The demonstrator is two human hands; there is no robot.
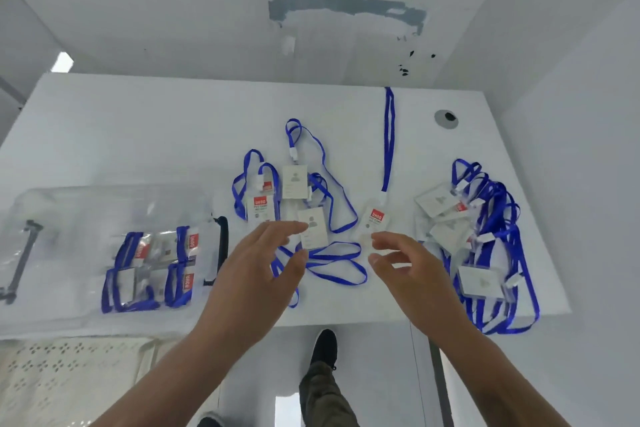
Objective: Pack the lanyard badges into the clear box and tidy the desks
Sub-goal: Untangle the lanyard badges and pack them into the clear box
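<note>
Both hands hover over the white worktop (138,135), reaching into the loose spread of lanyard badges. The left hand (263,263) is wide, fingers relaxed and holding nothing, its fingertips just above a white badge card (313,229) in the middle cluster. The right hand (405,263) is also spread and empty, thumb and forefinger parted as if about to pinch the red-labelled badge (375,218), whose blue lanyard (388,139) runs straight away toward the back edge of the worktop.

The clear box (69,204) sits at the left of the worktop and already contains several badges with their straps wound up (152,267). Still outside it are the middle cluster of three or four badges (294,180) with looping straps, the single red-labelled one, and a tangled heap (485,236) at the right, some of whose straps hang over the front edge.

The main risk here is the straps — the loops in the middle cluster cross one another, so lifting one card may drag a neighbour along or pull it off the worktop. The long straight lanyard could snag or trail if the badge is lifted without gathering it first. The heap at the right edge looks the likeliest to slip to the floor if a strap is tugged. Loosely gathered straps could also spill over the clear box's wall and stop things lying flat.
</note>
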